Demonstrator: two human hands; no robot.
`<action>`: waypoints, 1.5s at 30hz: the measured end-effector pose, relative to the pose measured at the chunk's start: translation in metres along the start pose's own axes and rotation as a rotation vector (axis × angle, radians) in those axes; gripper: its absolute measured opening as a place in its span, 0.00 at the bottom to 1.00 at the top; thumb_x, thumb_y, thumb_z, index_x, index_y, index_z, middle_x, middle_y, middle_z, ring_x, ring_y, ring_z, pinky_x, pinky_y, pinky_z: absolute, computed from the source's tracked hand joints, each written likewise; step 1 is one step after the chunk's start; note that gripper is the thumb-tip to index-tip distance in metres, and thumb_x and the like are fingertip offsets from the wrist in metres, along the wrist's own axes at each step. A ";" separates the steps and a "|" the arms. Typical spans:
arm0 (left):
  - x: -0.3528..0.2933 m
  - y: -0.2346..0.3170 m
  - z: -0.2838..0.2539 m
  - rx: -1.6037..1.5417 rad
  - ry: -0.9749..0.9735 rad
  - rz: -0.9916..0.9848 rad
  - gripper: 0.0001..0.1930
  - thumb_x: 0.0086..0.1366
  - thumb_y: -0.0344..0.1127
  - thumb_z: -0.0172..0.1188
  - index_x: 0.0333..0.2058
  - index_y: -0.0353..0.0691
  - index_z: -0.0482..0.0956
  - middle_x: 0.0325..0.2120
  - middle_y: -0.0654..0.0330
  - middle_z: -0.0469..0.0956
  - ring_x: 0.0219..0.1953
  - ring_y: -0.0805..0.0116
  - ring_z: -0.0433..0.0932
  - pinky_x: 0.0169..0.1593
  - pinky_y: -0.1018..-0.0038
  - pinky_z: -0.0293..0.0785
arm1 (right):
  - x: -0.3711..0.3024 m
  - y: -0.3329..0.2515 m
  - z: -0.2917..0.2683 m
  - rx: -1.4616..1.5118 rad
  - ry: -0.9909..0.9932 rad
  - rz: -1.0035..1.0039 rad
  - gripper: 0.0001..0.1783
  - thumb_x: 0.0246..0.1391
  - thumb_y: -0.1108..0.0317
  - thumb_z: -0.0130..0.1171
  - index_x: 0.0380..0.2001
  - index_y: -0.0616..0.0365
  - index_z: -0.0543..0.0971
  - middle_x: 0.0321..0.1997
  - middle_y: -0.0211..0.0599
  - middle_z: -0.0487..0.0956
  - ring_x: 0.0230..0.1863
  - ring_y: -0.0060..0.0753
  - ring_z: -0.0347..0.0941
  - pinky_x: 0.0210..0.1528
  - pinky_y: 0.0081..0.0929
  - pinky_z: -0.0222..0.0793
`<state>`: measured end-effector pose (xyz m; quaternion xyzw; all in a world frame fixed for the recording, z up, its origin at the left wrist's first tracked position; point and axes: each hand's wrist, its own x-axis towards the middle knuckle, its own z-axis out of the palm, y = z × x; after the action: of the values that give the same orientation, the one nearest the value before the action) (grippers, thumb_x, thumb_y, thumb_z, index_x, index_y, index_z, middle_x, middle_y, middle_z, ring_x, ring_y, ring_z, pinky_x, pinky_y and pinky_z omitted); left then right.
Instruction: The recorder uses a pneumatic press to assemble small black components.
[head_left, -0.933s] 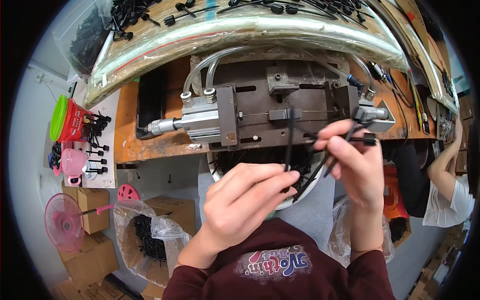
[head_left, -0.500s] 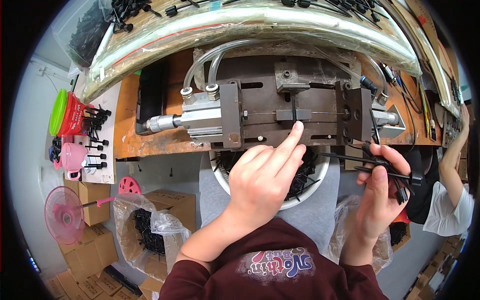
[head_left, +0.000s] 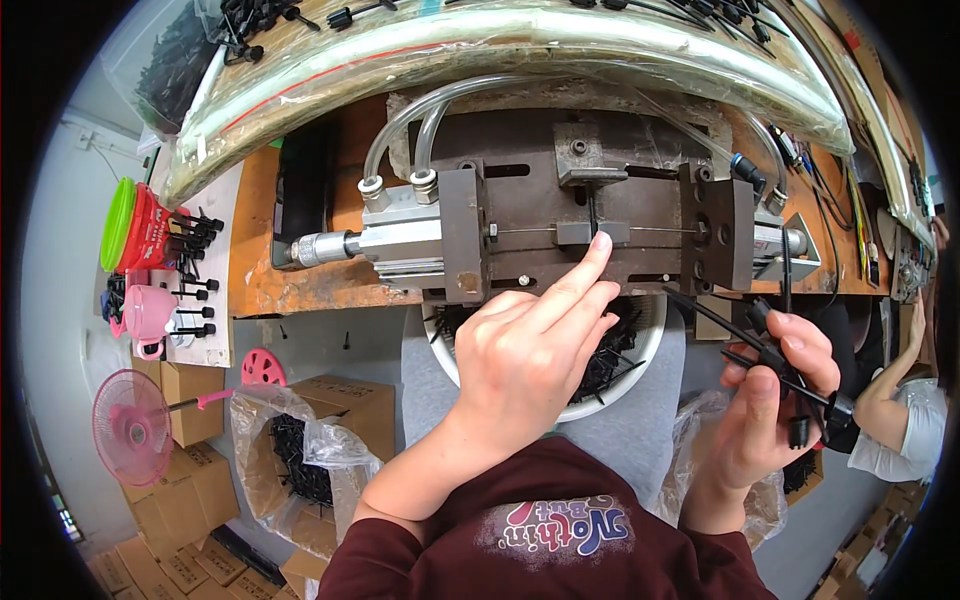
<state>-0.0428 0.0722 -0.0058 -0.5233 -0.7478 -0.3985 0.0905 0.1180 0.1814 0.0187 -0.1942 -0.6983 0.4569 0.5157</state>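
Observation:
My left hand point(head_left: 525, 350) reaches to the middle of a bench fixture point(head_left: 640, 205). Its index finger is stretched out, with the tip on the near end of a black rod point(head_left: 592, 207) seated across a small grey metal block point(head_left: 573, 235). The other fingers are loosely bent and hold nothing that I can see. Thin metal wires run to the block from both sides. Off to the right, my right hand point(head_left: 765, 420) is closed around several black plastic rods with knobbed ends point(head_left: 722, 318), which point different ways.
Pneumatic cylinders point(head_left: 403, 240) with clear hoses flank the fixture. A white basin point(head_left: 645, 370) of black rods sits below, in my lap. At left are a bagged carton of black parts point(head_left: 300, 470), a pink fan point(head_left: 132, 428) and a pink cup point(head_left: 150, 312). Another person's arm point(head_left: 900, 370) shows at far right.
The rods in my right hand have swung, their left ends now tilting upward, and the hand has shifted slightly right and down. The left index finger stays on the rod at the block.

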 end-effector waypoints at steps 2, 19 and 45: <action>0.000 0.000 -0.001 0.000 -0.012 -0.001 0.12 0.47 0.34 0.71 0.33 0.41 0.84 0.46 0.59 0.82 0.23 0.70 0.79 0.29 0.79 0.72 | -0.001 0.000 -0.002 -0.100 -0.023 -0.070 0.18 0.51 0.72 0.66 0.44 0.57 0.72 0.45 0.45 0.73 0.29 0.24 0.73 0.27 0.16 0.75; -0.006 0.020 -0.034 -0.726 -0.081 -0.208 0.19 0.43 0.27 0.76 0.37 0.35 0.85 0.32 0.56 0.81 0.33 0.70 0.80 0.34 0.76 0.77 | -0.011 0.005 0.014 -0.343 -0.354 -0.514 0.15 0.45 0.75 0.67 0.40 0.58 0.84 0.45 0.41 0.82 0.31 0.30 0.79 0.30 0.22 0.73; 0.003 0.004 -0.023 -0.179 -0.152 -0.017 0.18 0.48 0.33 0.73 0.39 0.36 0.83 0.46 0.55 0.81 0.27 0.70 0.81 0.33 0.78 0.77 | -0.003 0.006 0.001 -0.611 -0.210 -0.550 0.16 0.44 0.84 0.66 0.40 0.64 0.80 0.38 0.48 0.83 0.28 0.37 0.77 0.28 0.25 0.71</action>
<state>-0.0472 0.0592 0.0127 -0.5517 -0.7183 -0.4235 -0.0169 0.1171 0.1821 0.0124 -0.0969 -0.8763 0.0916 0.4630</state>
